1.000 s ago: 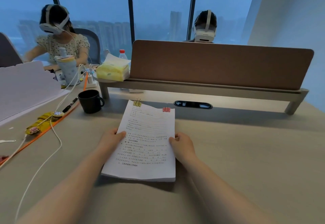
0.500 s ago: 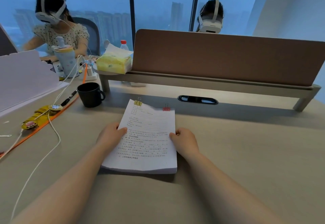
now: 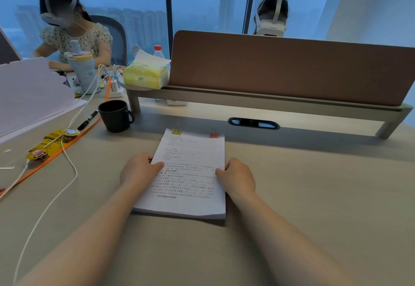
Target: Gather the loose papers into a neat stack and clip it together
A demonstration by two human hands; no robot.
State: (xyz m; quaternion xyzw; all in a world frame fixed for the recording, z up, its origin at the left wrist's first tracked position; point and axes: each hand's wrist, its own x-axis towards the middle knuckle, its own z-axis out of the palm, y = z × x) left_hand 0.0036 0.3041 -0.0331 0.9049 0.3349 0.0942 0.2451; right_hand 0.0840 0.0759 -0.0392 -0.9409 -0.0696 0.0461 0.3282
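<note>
A squared stack of printed white papers (image 3: 190, 164) lies flat on the beige desk (image 3: 314, 196) in front of me. A yellow binder clip (image 3: 176, 130) sits on its far left corner and a red binder clip (image 3: 214, 134) on its far right corner. My left hand (image 3: 139, 170) grips the stack's left edge, thumb on top of the page. My right hand (image 3: 237, 178) holds the right edge the same way.
A black mug (image 3: 115, 115) stands to the far left of the stack, with a pen (image 3: 88, 120), white cables (image 3: 67, 164) and yellow packets (image 3: 50, 142) beyond it. A brown divider panel (image 3: 292, 72) runs across the back. Two people sit behind it.
My hands have slid slightly toward me along the stack's edges. The stack and clips stay in place; only the view has shifted a little.
</note>
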